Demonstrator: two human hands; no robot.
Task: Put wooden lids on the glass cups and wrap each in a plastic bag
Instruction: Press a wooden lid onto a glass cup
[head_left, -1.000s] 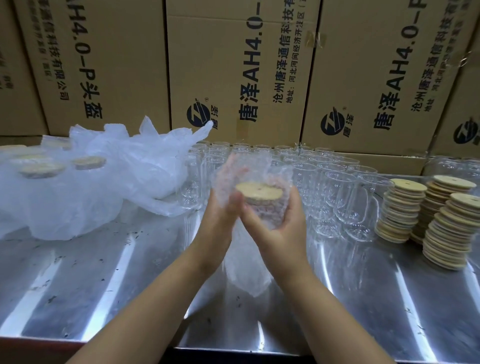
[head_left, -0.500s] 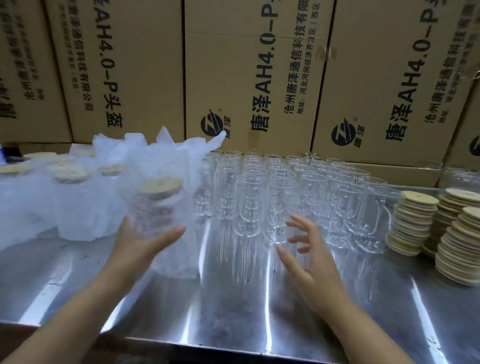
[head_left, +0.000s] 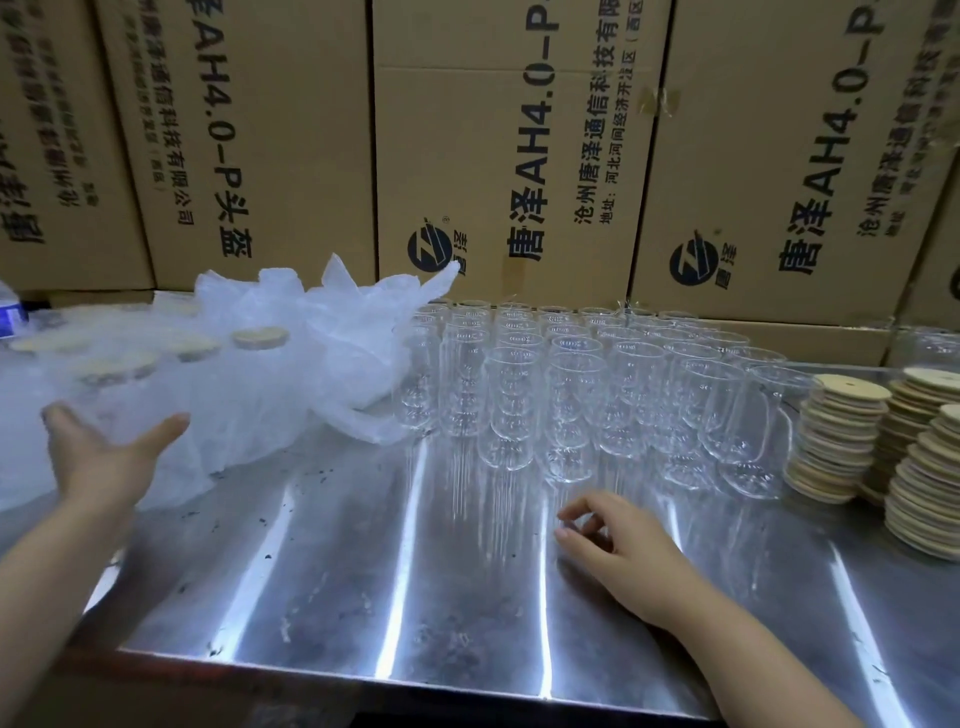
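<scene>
Upright glass cups (head_left: 519, 410) straight ahead of right hand (head_left: 618, 545) — loosely curled, empty, the nearer one. Left hand (head_left: 104, 462) splayed, empty, beside wrapped cups (head_left: 249, 384). Stacked wooden lids (head_left: 841, 431) further right on table (head_left: 415, 597).

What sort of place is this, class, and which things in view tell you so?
Probably a small packing workshop or warehouse: printed cartons stacked behind a steel table, rows of glass cups, stacks of wooden lids.
</scene>
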